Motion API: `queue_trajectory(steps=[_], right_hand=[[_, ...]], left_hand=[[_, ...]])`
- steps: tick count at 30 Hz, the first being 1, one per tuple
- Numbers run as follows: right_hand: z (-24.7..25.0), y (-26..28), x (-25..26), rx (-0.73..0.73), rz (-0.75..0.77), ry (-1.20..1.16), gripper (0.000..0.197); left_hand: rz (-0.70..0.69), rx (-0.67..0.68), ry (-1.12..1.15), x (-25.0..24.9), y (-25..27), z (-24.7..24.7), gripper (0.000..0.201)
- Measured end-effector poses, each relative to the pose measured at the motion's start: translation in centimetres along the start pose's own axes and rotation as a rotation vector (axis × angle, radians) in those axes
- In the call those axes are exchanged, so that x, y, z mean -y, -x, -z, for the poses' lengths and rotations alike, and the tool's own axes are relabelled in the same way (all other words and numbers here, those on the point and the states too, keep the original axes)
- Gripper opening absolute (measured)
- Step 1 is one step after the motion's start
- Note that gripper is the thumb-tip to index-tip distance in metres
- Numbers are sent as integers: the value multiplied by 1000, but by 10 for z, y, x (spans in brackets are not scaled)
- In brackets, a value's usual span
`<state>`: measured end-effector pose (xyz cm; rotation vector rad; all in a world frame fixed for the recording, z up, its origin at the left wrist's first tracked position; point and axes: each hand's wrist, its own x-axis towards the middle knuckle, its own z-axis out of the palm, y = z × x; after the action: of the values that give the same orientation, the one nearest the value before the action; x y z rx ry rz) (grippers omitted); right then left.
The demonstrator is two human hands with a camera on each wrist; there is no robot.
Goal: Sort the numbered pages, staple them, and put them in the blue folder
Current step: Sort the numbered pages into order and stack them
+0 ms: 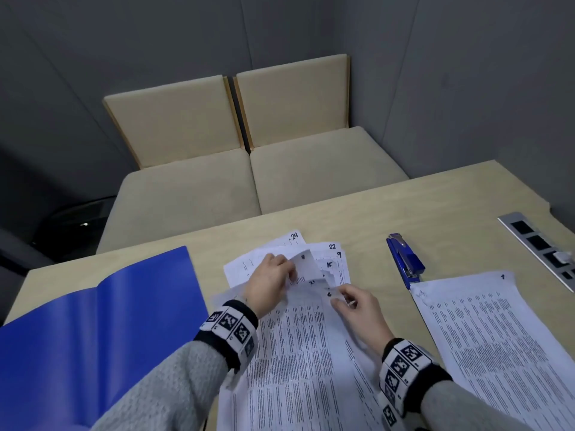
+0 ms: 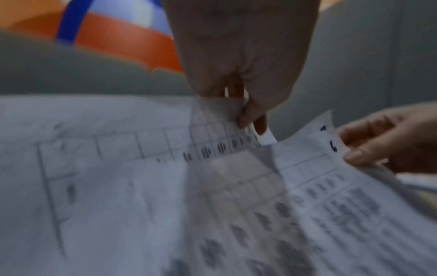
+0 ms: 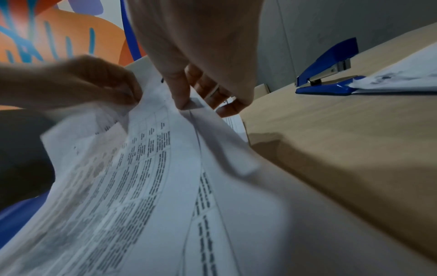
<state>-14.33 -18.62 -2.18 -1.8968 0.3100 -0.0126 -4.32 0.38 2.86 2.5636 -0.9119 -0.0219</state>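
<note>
A fanned pile of numbered printed pages [image 1: 298, 331] lies on the wooden table [image 1: 451, 194] in front of me. My left hand [image 1: 273, 279] pinches the curled top corner of one upper page [image 2: 220, 115] and lifts it. My right hand [image 1: 351, 301] pinches the top right corner of the page marked 6 [image 2: 314, 149]. Corners numbered 24, 22, 9 and 15 stick out behind. The open blue folder [image 1: 102, 321] lies at the left. The blue stapler [image 1: 404, 259] stands at the right, beside a second stack of pages [image 1: 504, 337].
A metal socket strip [image 1: 541, 244] is set into the table at the far right. Two beige cushioned seats [image 1: 249, 169] stand beyond the table's far edge, against grey walls.
</note>
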Motion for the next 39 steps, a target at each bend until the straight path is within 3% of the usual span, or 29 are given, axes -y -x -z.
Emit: queue_trajectory(steps=[3,7,12,15,17,19,23,26,31,33,36,39], right_hand=[[0,-2,-2,-16,-50,-64,18],[4,-2,0,68,-72,-178,16],[24,-1,6,179,-162,-366,33],[36,-4,4,264,-175,-457,44],[43,-3,13,302,-192,-568,41],[48,-1,21,345,-185,-665,33],[49,1,26,388,-173,-760,20],[36,-4,22,258,-151,-659,15],[15,-5,6,144,-155,-492,6],[7,-5,4,101,-166,-449,15],[-7,-7,2,69,-185,-400,12],[-15,-12,-10,15,-222,-284,22]], left_hand=[[-166,-189,-351,-3,-1,25,36],[-120,-474,-369,-9,-9,87,44],[-79,-752,-9,-13,-14,168,37],[-13,-804,303,-6,-20,198,34],[51,-735,374,4,-24,206,34],[105,-577,360,12,-27,206,34],[187,-62,363,27,-30,179,36],[197,261,342,34,-26,136,37],[177,480,314,24,-11,57,43],[213,563,301,20,-6,33,42],[300,573,411,7,-6,15,27],[380,572,520,-7,-6,11,44]])
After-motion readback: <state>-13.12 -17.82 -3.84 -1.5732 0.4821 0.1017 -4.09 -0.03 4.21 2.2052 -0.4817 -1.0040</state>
